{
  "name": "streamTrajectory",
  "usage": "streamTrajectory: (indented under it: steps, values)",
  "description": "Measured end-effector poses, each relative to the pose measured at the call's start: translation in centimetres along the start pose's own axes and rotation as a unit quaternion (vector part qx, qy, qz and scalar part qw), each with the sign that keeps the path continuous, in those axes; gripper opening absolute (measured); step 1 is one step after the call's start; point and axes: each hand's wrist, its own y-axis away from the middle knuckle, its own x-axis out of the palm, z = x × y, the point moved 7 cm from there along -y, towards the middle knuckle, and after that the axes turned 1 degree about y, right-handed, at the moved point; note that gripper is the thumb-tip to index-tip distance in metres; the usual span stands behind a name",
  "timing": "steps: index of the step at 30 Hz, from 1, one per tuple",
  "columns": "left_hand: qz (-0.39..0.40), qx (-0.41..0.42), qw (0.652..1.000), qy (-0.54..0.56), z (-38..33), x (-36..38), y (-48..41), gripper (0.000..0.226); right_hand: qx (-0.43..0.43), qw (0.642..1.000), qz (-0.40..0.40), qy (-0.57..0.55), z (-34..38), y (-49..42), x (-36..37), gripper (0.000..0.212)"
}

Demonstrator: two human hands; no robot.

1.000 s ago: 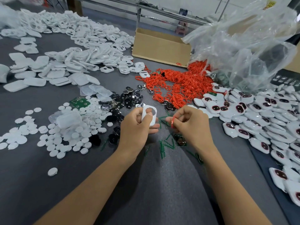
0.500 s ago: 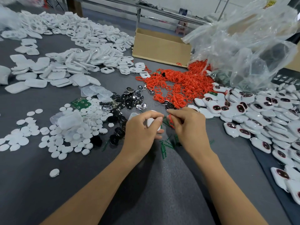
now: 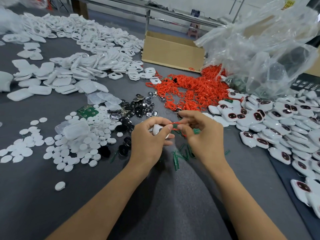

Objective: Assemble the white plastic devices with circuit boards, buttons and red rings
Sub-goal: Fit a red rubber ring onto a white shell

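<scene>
Having drawn together, the left hand (image 3: pixel 149 137) grips a rounded white plastic shell (image 3: pixel 158 130) and the right hand (image 3: pixel 203 134) pinches a thin red ring (image 3: pixel 175 123) at its three o'clock, likely for fitting.

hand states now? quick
left hand: grips a white plastic shell
right hand: pinches a red ring, held against the shell

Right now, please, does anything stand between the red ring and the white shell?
Only a small green piece sits between the red ring in the right hand and the white shell in the left hand.
</scene>
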Motion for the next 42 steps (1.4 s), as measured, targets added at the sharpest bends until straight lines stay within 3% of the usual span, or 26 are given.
streamTrajectory:
  steps: [13,18,23,27,30,42]
  values:
    - [0.009,0.018,1.000,0.005,-0.5,0.2,0.1,0.006,-0.047,0.998,0.039,-0.004,1.0,0.3,0.3,0.028]
    - [0.023,0.010,1.000,-0.001,-0.3,0.4,0.2,0.009,0.089,0.985,0.003,-0.146,-0.5,0.5,0.4,0.007]
    - [0.008,0.029,1.000,-0.007,-0.8,0.1,0.1,0.013,0.168,0.944,0.030,-0.284,-1.2,0.9,1.5,0.006]
    - [-0.011,0.037,0.999,-0.027,-0.8,-0.1,0.1,0.015,0.067,0.993,0.020,-0.098,-0.5,0.8,0.9,0.018]
    - [-0.021,0.049,0.997,-0.057,-0.8,-0.2,0.2,0.010,-0.025,1.000,0.001,-0.009,0.4,0.4,0.4,0.017]
    - [-0.026,0.056,0.998,-0.029,-1.5,-0.2,0.4,0.010,-0.042,0.996,0.064,-0.036,0.2,0.5,0.5,0.010]
